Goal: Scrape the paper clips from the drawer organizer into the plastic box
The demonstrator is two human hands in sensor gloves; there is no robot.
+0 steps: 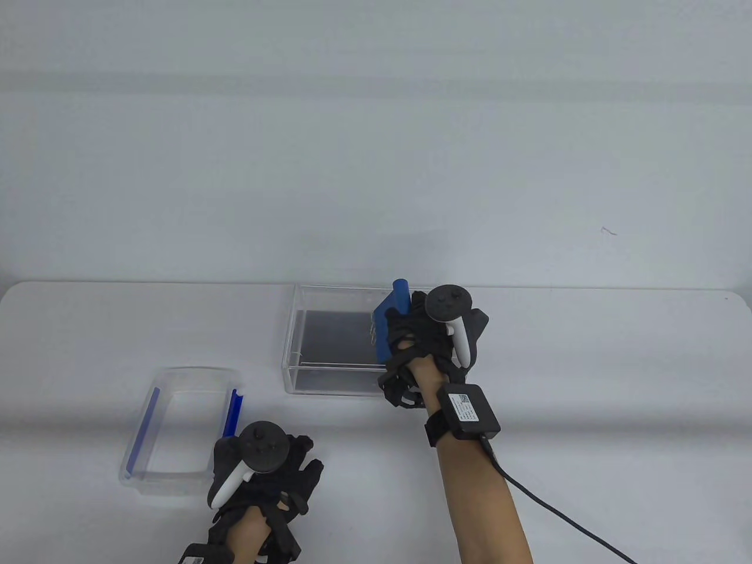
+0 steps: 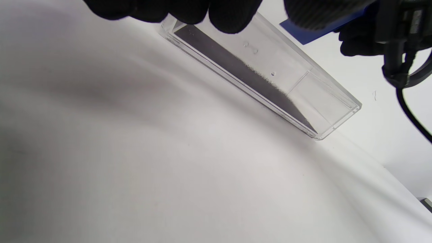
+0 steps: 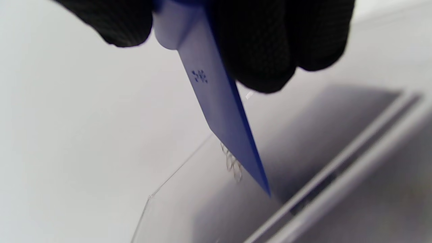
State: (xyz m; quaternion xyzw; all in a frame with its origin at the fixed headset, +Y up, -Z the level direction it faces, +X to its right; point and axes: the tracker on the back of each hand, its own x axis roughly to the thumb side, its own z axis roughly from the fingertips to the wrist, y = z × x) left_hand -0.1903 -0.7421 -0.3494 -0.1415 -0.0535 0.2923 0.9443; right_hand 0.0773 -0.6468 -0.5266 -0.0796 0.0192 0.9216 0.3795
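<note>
Your left hand point(image 1: 258, 470) rested at near right corner of plastic box point(image 1: 176, 435), near-left on table point(image 1: 529, 352); fingers seemed relaxed, holding nothing. Farther, your right hand point(image 1: 429, 341) gripped blue scraper point(image 1: 392, 320), blade inside right end of clear drawer organizer point(image 1: 329, 338). Paper clips point(image 3: 233, 163) lay just beside blade edge. Advice: keep edge flat on floor, sweep slowly; clips probably light, could slip under blade.

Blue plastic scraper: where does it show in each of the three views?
Table view: blue plastic scraper at centre, in the right hand, over the clear drawer organizer.
Left wrist view: a blue corner at top right.
Right wrist view: blade from top centre downward.
Shared landmark: the organizer.
</note>
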